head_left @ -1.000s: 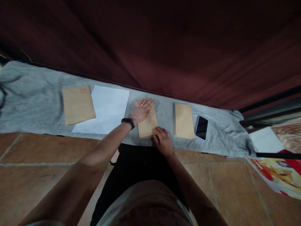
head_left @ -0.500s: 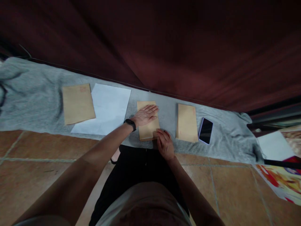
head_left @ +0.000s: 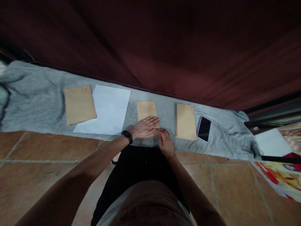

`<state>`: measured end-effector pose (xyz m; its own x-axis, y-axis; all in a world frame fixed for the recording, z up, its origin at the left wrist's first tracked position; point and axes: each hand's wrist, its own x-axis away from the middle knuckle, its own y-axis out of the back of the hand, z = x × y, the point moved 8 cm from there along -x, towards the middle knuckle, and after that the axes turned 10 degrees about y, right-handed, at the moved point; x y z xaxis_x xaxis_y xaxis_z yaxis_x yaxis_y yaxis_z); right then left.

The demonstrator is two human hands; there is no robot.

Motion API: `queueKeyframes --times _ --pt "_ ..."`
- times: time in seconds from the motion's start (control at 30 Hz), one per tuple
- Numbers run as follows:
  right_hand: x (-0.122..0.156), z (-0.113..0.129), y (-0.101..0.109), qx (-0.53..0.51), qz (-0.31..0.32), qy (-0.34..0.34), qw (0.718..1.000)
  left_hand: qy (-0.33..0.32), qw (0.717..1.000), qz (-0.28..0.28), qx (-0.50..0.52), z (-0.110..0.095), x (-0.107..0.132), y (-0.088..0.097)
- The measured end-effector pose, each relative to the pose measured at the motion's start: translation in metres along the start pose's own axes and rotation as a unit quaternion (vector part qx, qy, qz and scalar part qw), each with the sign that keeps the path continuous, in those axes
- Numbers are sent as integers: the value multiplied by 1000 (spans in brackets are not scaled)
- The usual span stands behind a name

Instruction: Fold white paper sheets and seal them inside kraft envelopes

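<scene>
A brown paper envelope [head_left: 146, 109] with faint red print near its top right lies before me on the grey cloth. My left hand [head_left: 146, 126], a black band on its wrist, is spread flat over the lower part of this envelope. Curled at the envelope's lower right edge, the fingers of my right hand [head_left: 166, 142] close on that edge; the thumb is mostly hidden. To the right lies a small stack of brown envelopes [head_left: 186, 121]. Another pile of brown envelopes [head_left: 80, 105] is on the left, overlapping a white paper sheet [head_left: 110, 108].
A phone [head_left: 204, 129] rests right of the envelope stack. The narrow surface is covered by a grey cloth [head_left: 42, 100], with a dark red curtain [head_left: 150, 47] behind it. At the far right are a white sheet [head_left: 272, 142] and a colourful printed package [head_left: 282, 177].
My left hand has slid down the envelope toward me, uncovering its upper part and red print. My right hand stays at the lower right edge.
</scene>
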<state>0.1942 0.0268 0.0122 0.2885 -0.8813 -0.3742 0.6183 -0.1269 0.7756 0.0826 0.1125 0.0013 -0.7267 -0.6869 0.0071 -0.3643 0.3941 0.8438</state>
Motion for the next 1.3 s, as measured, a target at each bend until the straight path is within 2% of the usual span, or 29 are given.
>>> queueKeyframes --times 0.23,0.53,0.87,1.0,1.13,1.23,1.3 --pt "0 1 1 -2 -14 14 1000 -25 1000 -11 3 -20 23 -8" --pt "1 1 2 9 -26 18 999 -32 989 4 -146 -41 46 -11" --pt "0 -6 4 -41 -32 -23 998 -39 986 -8 -163 -46 56 -11" --pt "-21 -20 7 -75 -36 -29 996 -37 987 -19 -158 -45 57 -11" --pt "-63 -18 -9 -60 56 52 995 -34 988 -28 -147 -42 57 -14" --pt "-91 -17 -34 -14 145 114 983 -33 991 -25 -129 -39 58 -16" --pt "-106 -22 -49 23 182 129 975 -37 992 -21 -117 -37 57 -17"
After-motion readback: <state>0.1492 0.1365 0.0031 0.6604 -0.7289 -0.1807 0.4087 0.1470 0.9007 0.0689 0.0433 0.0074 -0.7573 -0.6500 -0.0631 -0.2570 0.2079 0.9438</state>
